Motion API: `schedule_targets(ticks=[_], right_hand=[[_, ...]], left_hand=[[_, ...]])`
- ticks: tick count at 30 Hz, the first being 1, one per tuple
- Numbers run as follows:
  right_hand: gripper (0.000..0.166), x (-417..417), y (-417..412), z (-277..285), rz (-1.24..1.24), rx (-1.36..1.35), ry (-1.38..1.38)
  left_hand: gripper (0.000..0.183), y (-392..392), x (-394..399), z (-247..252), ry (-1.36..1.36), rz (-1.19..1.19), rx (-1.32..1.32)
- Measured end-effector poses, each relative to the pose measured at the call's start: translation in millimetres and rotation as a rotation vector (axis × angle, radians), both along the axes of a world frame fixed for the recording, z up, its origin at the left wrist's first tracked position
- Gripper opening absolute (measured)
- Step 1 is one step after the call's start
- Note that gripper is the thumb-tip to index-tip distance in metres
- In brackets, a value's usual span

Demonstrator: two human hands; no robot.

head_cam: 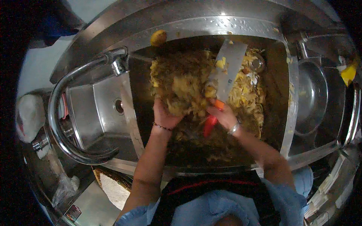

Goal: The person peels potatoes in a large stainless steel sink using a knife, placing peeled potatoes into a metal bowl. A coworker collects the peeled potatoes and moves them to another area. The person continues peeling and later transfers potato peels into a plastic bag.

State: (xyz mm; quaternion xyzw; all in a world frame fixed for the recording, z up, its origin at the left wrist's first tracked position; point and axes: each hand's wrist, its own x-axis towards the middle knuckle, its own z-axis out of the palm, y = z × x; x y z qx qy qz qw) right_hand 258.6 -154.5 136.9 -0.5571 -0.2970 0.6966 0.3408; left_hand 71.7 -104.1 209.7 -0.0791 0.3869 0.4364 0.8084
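My left hand (166,113) is under the near edge of a large, blurred clump of brown and yellow scraps (185,84) in the middle steel sink basin (292,84). In my right hand (224,115) is the red and orange handle of a broad-bladed knife (232,66). Its pale, flat blade points away from me, with yellow bits stuck to it. Right of the blade lies a heap of yellowish peelings (246,96) on the brown basin floor. A whole yellow fruit (159,37) sits at the basin's far left edge. My left fingers are partly hidden by the clump.
A curved chrome faucet (53,121) arches over the left basin (87,107), whose drain is visible. The right basin holds a round steel bowl (311,96). Something yellow (348,75) is at the far right. A clear plastic bag (66,185) lies at lower left.
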Motion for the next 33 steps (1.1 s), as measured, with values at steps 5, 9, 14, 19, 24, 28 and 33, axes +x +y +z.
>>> schedule_targets(ticks=[5, 9, 14, 19, 24, 28, 33], right_hand=[[0.031, 35, -43, -34, 0.108, 0.318, -0.503], [0.028, 61, -24, 6, 0.261, 0.167, -0.694], [0.027, 52, -10, 51, 0.137, 0.505, -0.592], [0.025, 29, -16, -5, 0.141, 0.508, -0.782], [0.032, 38, -12, -2, 0.281, 0.4, -0.908], [0.031, 33, -14, 2, -0.029, 0.666, -0.62], [0.028, 40, -12, -51, 0.476, 0.281, -0.9]], left_hand=[[0.049, -12, -18, -30, 0.718, -0.163, -0.025], [0.049, -45, -9, -77, 1.328, -0.264, 0.314], [0.049, -34, 18, -36, 1.88, -0.583, 0.673], [0.047, 40, 8, -66, 1.696, -0.38, 0.871], [0.037, 43, 13, -107, 1.91, -0.682, 0.635], [0.031, 41, 16, -117, 1.555, -0.447, 0.349], [0.024, 43, 16, -129, 1.862, -0.546, 0.503]])
